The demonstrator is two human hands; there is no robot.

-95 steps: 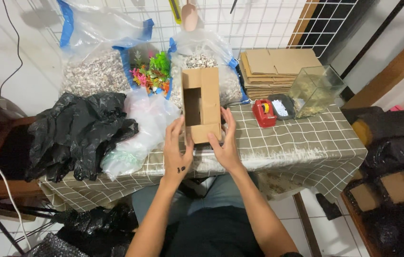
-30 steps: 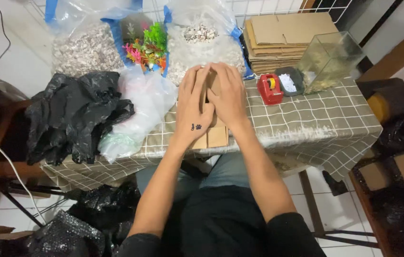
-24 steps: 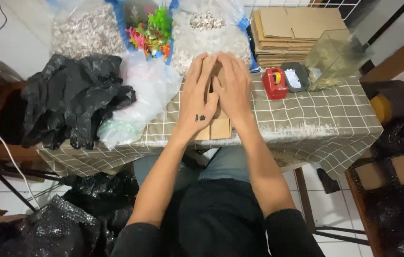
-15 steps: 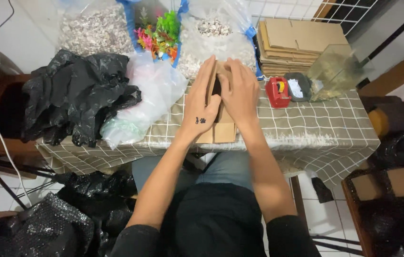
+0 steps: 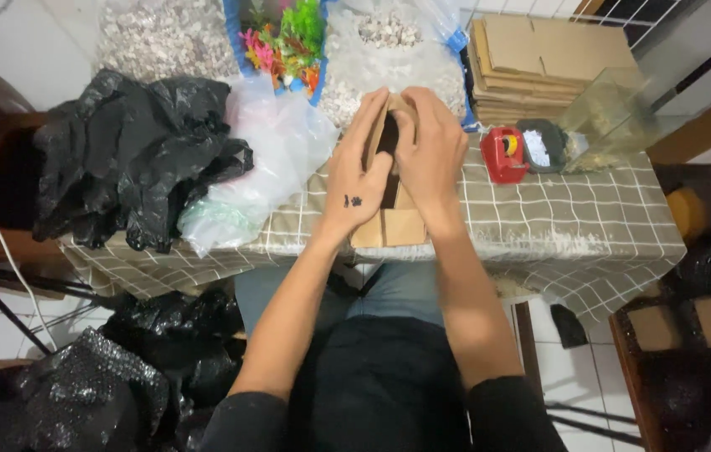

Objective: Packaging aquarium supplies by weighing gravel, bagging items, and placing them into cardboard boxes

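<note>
Flaps newly parted, left hand [image 5: 361,180], right hand [image 5: 432,151] pressing brown cardboard box [image 5: 393,226]

Your table [image 5: 556,218] wears a grey checked cloth. At its left edge lies a heap of black bags [image 5: 133,151], clear bags [image 5: 267,155] beside it. A cardboard box [image 5: 389,222] sits at the near edge. Flat cardboard [image 5: 548,63] is stacked at the far right corner, with a red tape dispenser [image 5: 503,155] nearby.
</note>
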